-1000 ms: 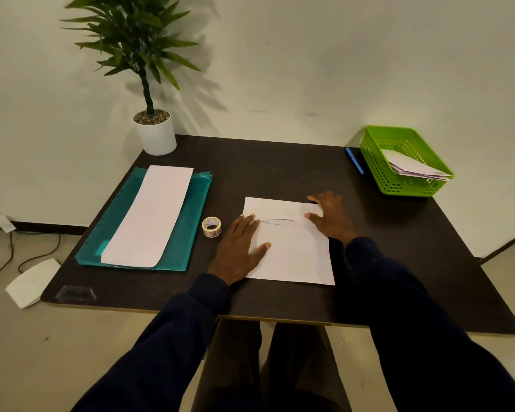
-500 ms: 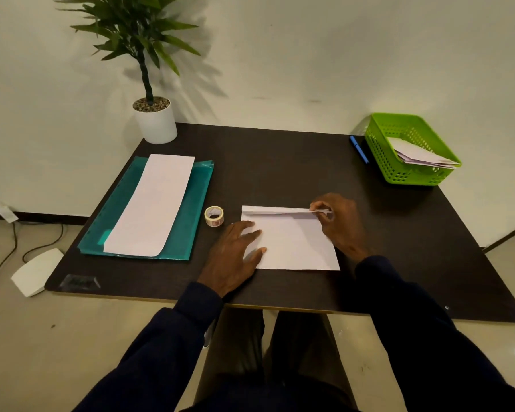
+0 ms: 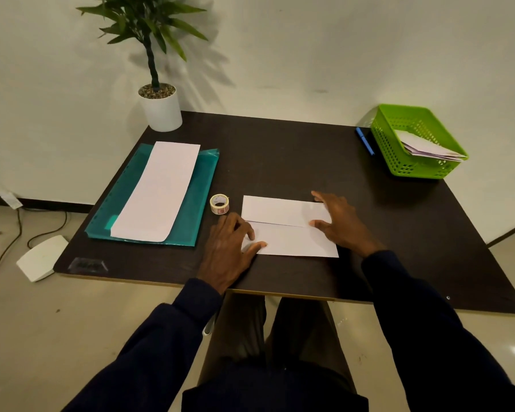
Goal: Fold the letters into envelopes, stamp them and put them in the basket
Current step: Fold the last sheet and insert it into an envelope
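"Close to the near edge of the surface point(image 3: 280, 150), what are your hands doing?"

"Both lie on the letter point(image 3: 292, 237). My left hand point(image 3: 231, 248) rests palm down on its near left corner, fingers close together on the paper, thumb spread out to the right along the near edge. My right hand point(image 3: 339, 224) lies open on the right end, fingers spread, thumb touching the edge of the folded-over flap, forefinger reaching past the far edge. Neither hand pinches anything. Dark sleeves cover both my arms."

"And the letter itself?"

"It lies flat before me, a little right of the middle, with a long side toward me. Its far part is folded down, and that flap's edge runs left to right across the middle."

"What is beside it?"

"Just beyond my left hand, near the letter's far left corner but apart from it, stands a small roll of stamps point(image 3: 219, 204). Further left lies a green plastic folder point(image 3: 204, 185) with a long white sheet point(image 3: 158, 191) on top, running away from me."

"And farther back?"

"At the far right corner sits the green basket point(image 3: 399, 157), with a few white envelopes point(image 3: 428, 150) leaning inside it. A blue pen point(image 3: 364, 141) lies just beside its left wall. At the far left corner a potted plant point(image 3: 160, 108) stands in a white pot against the wall. Down on the floor to the left I see a flat white box point(image 3: 42, 257) and a dark cable point(image 3: 18, 221)."
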